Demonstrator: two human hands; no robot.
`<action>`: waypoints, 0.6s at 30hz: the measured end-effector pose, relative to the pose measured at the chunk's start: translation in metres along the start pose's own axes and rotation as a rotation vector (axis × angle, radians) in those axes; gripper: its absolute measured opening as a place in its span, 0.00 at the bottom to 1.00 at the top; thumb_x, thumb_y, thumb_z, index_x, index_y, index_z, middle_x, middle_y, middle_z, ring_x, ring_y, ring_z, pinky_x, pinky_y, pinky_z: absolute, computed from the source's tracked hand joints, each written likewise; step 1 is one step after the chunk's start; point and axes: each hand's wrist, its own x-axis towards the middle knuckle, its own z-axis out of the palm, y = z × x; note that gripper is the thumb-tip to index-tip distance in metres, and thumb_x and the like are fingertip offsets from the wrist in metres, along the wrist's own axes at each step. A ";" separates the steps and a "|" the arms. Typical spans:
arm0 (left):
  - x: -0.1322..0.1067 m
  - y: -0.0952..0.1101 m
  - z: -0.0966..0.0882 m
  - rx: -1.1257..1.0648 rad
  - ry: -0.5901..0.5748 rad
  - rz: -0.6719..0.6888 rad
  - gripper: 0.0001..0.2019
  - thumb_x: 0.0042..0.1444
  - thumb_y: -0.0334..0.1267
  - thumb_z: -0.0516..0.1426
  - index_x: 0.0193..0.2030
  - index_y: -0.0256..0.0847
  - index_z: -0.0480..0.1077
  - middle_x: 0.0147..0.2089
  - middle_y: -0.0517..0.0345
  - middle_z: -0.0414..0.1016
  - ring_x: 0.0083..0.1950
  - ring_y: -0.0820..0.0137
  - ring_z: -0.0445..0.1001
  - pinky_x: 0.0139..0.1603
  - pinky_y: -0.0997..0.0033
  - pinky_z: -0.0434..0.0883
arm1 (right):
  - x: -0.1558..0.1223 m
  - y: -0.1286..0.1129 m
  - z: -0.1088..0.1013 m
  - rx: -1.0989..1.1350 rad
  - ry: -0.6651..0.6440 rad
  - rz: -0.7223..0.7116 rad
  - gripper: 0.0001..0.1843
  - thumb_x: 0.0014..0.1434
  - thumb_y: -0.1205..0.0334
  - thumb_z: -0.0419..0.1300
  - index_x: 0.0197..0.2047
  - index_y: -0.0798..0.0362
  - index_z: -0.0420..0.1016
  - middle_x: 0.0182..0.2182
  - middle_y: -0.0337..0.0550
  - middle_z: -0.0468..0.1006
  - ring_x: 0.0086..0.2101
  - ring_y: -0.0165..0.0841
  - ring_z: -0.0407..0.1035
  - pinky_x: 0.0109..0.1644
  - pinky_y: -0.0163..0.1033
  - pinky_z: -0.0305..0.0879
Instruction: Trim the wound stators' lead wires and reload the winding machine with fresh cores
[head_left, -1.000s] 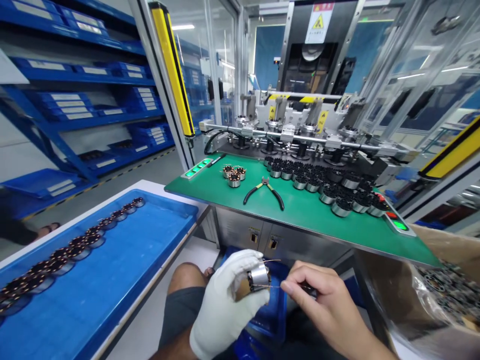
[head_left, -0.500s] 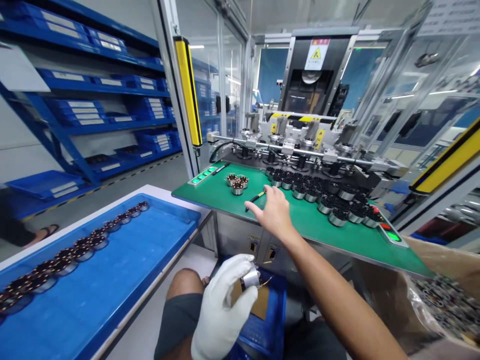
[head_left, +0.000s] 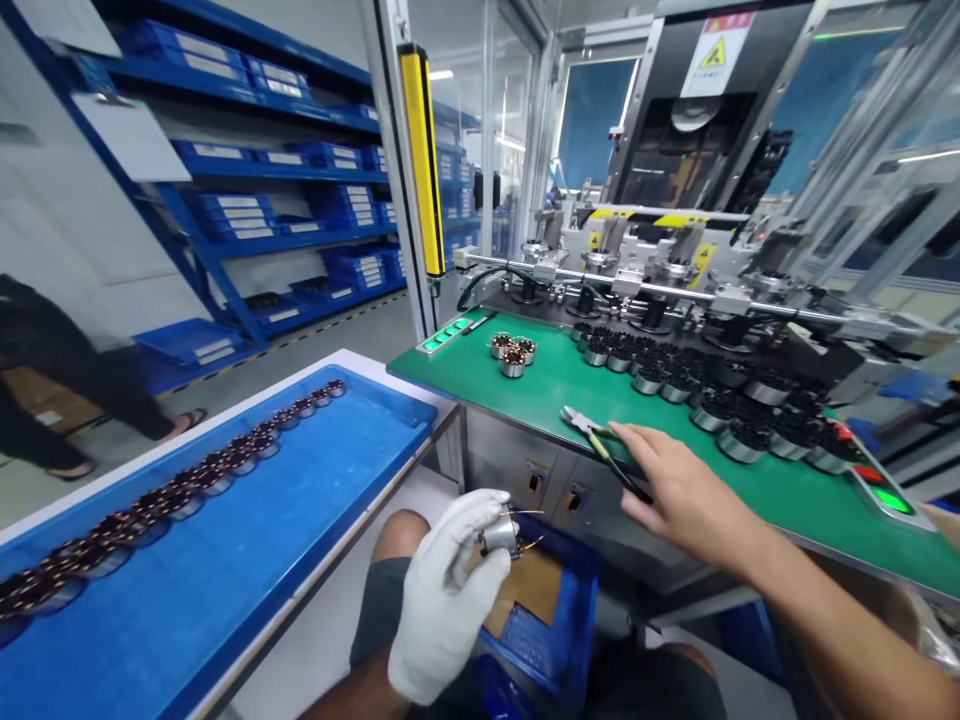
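Note:
My left hand [head_left: 446,600], in a white glove, is closed on a motor stator [head_left: 501,535]. The stator is a silver ring, and thin copper wire ends stick out of it to the right. My bare right hand [head_left: 686,490] grips wire cutters [head_left: 594,434] with green and black handles. Their metal jaws point up and left over the front edge of the green mat [head_left: 465,385]. On that mat, left of the cutters, three copper-wound stators [head_left: 513,363] sit close together. Rows of black-topped metal stators [head_left: 742,440] stand to the right.
A blue tray [head_left: 300,500] with a line of wound stators is at my left. Behind the mat stands a machine with a horizontal rail [head_left: 637,290]. A blue bin [head_left: 577,610] is below my hands. Shelves hold blue trays [head_left: 236,215]; a person's legs [head_left: 82,360] show at far left.
My right hand has picked up the wire cutters from the mat and drawn them back towards me. My left hand still holds the stator. The view has swung right.

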 end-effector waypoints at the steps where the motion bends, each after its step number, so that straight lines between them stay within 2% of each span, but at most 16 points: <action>1: 0.000 0.001 0.001 -0.005 0.000 -0.001 0.17 0.53 0.26 0.60 0.49 0.44 0.77 0.51 0.53 0.81 0.52 0.66 0.80 0.52 0.74 0.77 | -0.018 -0.002 0.009 -0.051 0.114 -0.081 0.33 0.56 0.67 0.56 0.64 0.64 0.62 0.56 0.65 0.70 0.55 0.53 0.67 0.58 0.58 0.66; 3: 0.000 0.001 0.004 -0.005 -0.011 0.009 0.17 0.53 0.25 0.60 0.49 0.44 0.77 0.50 0.54 0.81 0.51 0.66 0.80 0.53 0.75 0.77 | -0.055 -0.015 0.032 -0.062 0.277 -0.177 0.32 0.57 0.69 0.54 0.66 0.62 0.60 0.54 0.65 0.71 0.54 0.53 0.68 0.54 0.58 0.70; 5: -0.001 0.001 0.006 -0.008 -0.036 0.024 0.17 0.52 0.26 0.61 0.49 0.44 0.77 0.50 0.53 0.81 0.51 0.66 0.80 0.53 0.74 0.77 | -0.088 -0.034 0.058 0.090 0.318 -0.103 0.35 0.58 0.69 0.54 0.69 0.59 0.54 0.54 0.64 0.71 0.54 0.49 0.70 0.53 0.52 0.73; 6: -0.001 0.000 0.007 -0.013 -0.049 0.031 0.17 0.53 0.26 0.61 0.49 0.44 0.77 0.50 0.53 0.81 0.51 0.65 0.80 0.53 0.73 0.77 | -0.103 -0.045 0.072 0.210 0.299 -0.031 0.34 0.59 0.69 0.54 0.69 0.58 0.54 0.55 0.63 0.71 0.54 0.47 0.71 0.53 0.49 0.74; 8: -0.002 -0.002 0.009 -0.019 -0.073 0.036 0.16 0.54 0.28 0.61 0.49 0.44 0.77 0.50 0.52 0.81 0.51 0.64 0.80 0.53 0.70 0.77 | -0.127 -0.066 0.096 0.473 0.226 0.129 0.29 0.60 0.66 0.55 0.65 0.53 0.60 0.53 0.59 0.75 0.51 0.44 0.74 0.51 0.44 0.76; 11: -0.005 -0.006 0.013 -0.003 -0.110 0.033 0.14 0.55 0.30 0.61 0.49 0.44 0.77 0.50 0.50 0.81 0.52 0.62 0.79 0.55 0.65 0.77 | -0.147 -0.093 0.120 0.945 0.086 0.299 0.26 0.63 0.57 0.55 0.64 0.48 0.62 0.48 0.55 0.78 0.41 0.39 0.79 0.43 0.38 0.78; 13: -0.007 -0.008 0.016 0.011 -0.142 0.037 0.15 0.56 0.31 0.60 0.49 0.45 0.76 0.50 0.50 0.80 0.53 0.61 0.78 0.56 0.63 0.77 | -0.149 -0.105 0.123 1.170 0.069 0.320 0.28 0.65 0.50 0.51 0.66 0.48 0.60 0.45 0.55 0.79 0.37 0.38 0.79 0.42 0.39 0.77; 14: -0.008 -0.009 0.017 0.015 -0.156 0.042 0.15 0.56 0.31 0.60 0.50 0.46 0.76 0.51 0.51 0.80 0.53 0.62 0.78 0.57 0.62 0.76 | -0.148 -0.109 0.121 1.215 0.084 0.306 0.29 0.65 0.48 0.50 0.66 0.49 0.60 0.45 0.56 0.78 0.38 0.39 0.78 0.44 0.41 0.76; 18: -0.010 -0.010 0.018 0.021 -0.206 0.082 0.20 0.55 0.29 0.60 0.53 0.53 0.72 0.54 0.58 0.78 0.55 0.65 0.77 0.60 0.64 0.74 | -0.134 -0.111 0.101 1.164 0.127 0.183 0.34 0.62 0.43 0.51 0.66 0.52 0.60 0.47 0.57 0.76 0.47 0.44 0.75 0.54 0.48 0.71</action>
